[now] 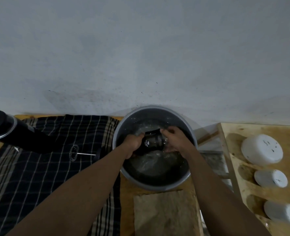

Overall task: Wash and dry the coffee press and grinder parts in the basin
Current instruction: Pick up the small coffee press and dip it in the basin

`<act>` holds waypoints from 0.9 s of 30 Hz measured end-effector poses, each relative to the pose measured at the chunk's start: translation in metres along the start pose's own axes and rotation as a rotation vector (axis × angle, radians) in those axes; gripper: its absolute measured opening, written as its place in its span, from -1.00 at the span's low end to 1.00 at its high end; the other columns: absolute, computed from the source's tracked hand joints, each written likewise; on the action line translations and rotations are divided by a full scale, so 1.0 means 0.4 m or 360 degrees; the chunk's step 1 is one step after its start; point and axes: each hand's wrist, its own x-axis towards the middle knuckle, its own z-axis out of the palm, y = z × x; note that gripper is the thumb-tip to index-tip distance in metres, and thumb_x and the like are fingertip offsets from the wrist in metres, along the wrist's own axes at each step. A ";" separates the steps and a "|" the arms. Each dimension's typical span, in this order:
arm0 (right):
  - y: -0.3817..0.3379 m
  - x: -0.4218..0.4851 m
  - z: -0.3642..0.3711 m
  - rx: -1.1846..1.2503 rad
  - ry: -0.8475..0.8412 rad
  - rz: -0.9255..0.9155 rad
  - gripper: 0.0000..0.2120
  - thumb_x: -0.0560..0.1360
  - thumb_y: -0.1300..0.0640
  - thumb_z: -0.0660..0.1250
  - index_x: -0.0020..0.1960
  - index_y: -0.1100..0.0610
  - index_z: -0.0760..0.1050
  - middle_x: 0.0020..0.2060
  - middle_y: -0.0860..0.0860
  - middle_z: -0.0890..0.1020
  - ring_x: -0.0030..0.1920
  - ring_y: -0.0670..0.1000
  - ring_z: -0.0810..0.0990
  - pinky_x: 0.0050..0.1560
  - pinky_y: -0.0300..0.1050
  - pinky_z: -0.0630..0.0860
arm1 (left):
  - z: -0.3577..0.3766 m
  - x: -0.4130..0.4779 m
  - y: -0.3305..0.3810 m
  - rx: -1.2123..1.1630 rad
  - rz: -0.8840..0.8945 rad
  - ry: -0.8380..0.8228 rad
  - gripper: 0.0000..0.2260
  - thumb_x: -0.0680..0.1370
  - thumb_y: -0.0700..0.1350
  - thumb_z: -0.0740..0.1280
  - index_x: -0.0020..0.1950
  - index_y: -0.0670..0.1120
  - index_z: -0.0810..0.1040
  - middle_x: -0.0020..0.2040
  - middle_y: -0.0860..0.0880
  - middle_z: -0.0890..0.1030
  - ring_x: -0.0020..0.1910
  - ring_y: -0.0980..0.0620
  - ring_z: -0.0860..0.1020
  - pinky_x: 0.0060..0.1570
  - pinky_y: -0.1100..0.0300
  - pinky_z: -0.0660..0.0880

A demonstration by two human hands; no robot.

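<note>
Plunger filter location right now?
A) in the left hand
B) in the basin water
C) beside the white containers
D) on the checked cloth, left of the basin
D: the plunger filter lies on the checked cloth left of the basin; the left hand and right hand hold the press carafe.

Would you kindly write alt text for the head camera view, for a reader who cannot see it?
The left hand and right hand hold a black-framed glass coffee press beaker sideways in a round grey metal basin of water. A metal mesh plunger lies on the dark checked cloth at left; three white round tubs stand at right.
</note>
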 end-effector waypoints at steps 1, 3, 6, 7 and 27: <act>-0.007 -0.006 0.003 -0.0072 -0.0046 -0.0056 -0.45 0.57 -0.12 0.36 0.47 0.06 0.31 0.21 0.09 0.55 -0.03 0.11 0.65 -0.19 -0.03 0.66 | -0.003 -0.005 0.005 -0.0006 -0.0023 0.0006 -0.53 0.66 0.19 0.20 0.30 -0.19 0.50 0.01 -0.14 0.59 -0.10 -0.10 0.53 -0.05 0.08 0.53; -0.019 -0.020 0.007 -0.0195 -0.0136 -0.0174 -0.44 0.54 -0.11 0.41 0.46 0.00 0.31 0.21 0.05 0.55 -0.09 0.03 0.61 -0.30 -0.11 0.58 | -0.007 -0.019 0.014 -0.0038 -0.0057 0.0002 -0.54 0.67 0.19 0.16 0.29 -0.17 0.51 -0.08 -0.12 0.57 -0.14 -0.09 0.53 -0.20 0.12 0.47; -0.039 -0.037 0.011 -0.0301 -0.0116 -0.0331 -0.54 0.57 -0.14 0.35 0.40 -0.07 0.33 0.15 -0.01 0.56 -0.16 -0.05 0.56 -0.32 -0.13 0.46 | -0.006 -0.035 0.021 -0.0056 -0.0122 -0.0061 -0.48 0.65 0.28 0.12 0.28 -0.11 0.55 -0.01 -0.13 0.59 -0.07 -0.11 0.55 -0.16 0.10 0.49; -0.048 -0.040 0.011 -0.0318 -0.0083 -0.0354 -0.63 0.59 -0.15 0.31 0.33 -0.07 0.37 0.09 -0.02 0.58 -0.19 -0.04 0.56 -0.32 -0.14 0.43 | -0.007 -0.039 0.021 -0.0118 -0.0145 -0.0102 -0.47 0.63 0.32 0.13 0.23 -0.10 0.56 0.01 -0.14 0.61 -0.05 -0.13 0.57 -0.10 0.07 0.54; 0.034 -0.013 0.079 0.0930 0.0059 0.0440 -0.62 0.64 -0.15 0.24 0.29 0.08 0.54 0.11 0.16 0.66 0.09 0.18 0.61 -0.07 0.05 0.56 | -0.068 -0.063 0.020 0.0306 0.0836 0.0061 -0.58 0.37 0.05 0.63 0.15 -0.06 0.68 0.02 0.05 0.70 0.00 0.09 0.65 0.01 0.20 0.60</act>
